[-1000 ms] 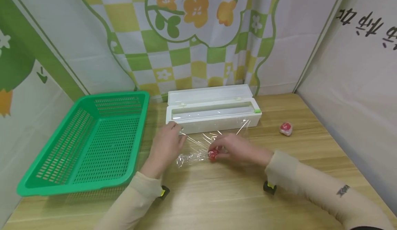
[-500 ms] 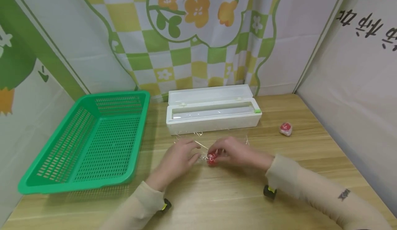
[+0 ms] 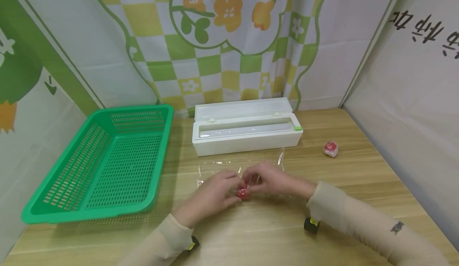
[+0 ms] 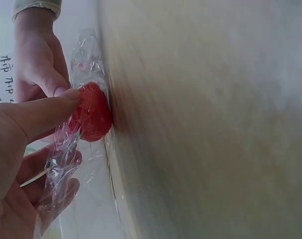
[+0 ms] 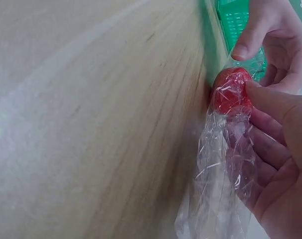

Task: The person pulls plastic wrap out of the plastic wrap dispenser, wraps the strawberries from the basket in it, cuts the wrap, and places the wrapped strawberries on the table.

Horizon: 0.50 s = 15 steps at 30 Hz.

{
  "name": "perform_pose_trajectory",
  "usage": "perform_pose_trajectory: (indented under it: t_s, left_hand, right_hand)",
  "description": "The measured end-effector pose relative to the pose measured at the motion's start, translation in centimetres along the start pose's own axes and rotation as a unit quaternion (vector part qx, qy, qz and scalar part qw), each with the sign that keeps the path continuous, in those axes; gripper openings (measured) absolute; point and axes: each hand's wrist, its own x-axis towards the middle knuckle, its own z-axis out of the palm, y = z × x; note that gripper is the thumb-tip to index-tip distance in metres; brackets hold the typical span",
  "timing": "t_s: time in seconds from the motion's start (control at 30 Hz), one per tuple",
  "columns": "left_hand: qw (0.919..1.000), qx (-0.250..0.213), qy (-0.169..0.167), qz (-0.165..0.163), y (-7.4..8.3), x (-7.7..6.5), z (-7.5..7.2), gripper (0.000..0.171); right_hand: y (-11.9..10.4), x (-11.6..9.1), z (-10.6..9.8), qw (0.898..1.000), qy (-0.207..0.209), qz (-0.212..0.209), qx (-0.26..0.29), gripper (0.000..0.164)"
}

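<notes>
In the head view a small, smooth red roundish thing (image 3: pixel 242 192), its kind unclear, is wrapped in clear cling film on the table. My right hand (image 3: pixel 270 178) pinches it from the right, thumb in front and fingers behind. From the left my left hand (image 3: pixel 216 192) meets it, thumb at the red surface. Film (image 4: pixel 59 164) trails over the left fingers in the left wrist view. More crinkled film (image 5: pixel 216 169) runs from the red thing past the right fingers in the right wrist view. The film sheet spreads flat behind both hands.
Behind the hands stands a white cling film box (image 3: pixel 247 142), lid raised, with a roll inside. A green basket (image 3: pixel 154 194) sits at the left. Another wrapped red piece (image 3: pixel 330 149) lies at the right on the wooden table (image 3: pixel 272 242). Curtains close off the back.
My left hand has moved right and toward me, from the film's left edge to the red thing. The right hand and the red thing have shifted slightly toward me, and the film has gathered.
</notes>
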Motion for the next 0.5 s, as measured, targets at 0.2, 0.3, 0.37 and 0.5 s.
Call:
perform_pose_trajectory:
  t_s: [0.2, 0.3, 0.37, 0.5]
  left_hand:
    - [0.9998, -0.011, -0.015, -0.008, 0.14, 0.02, 0.03, 0.027]
    - [0.9997, -0.010, -0.018, -0.012, 0.17, 0.05, -0.01, 0.026]
    - [0.9996, -0.008, -0.020, -0.018, 0.17, 0.07, -0.04, 0.025]
    - [0.9991, -0.007, -0.028, -0.031, 0.00, 0.11, -0.11, 0.026]
  right_hand:
    - [0.08, 0.00, 0.17, 1.000, -0.010, 0.005, 0.029, 0.015]
    - [0.05, -0.02, 0.11, 1.000, -0.009, 0.004, 0.023, 0.016]
    - [-0.04, -0.03, -0.08, 1.000, -0.003, 0.009, 0.009, 0.018]
    - [-0.15, -0.01, -0.64, 0.999, 0.021, 0.001, -0.031, 0.017]
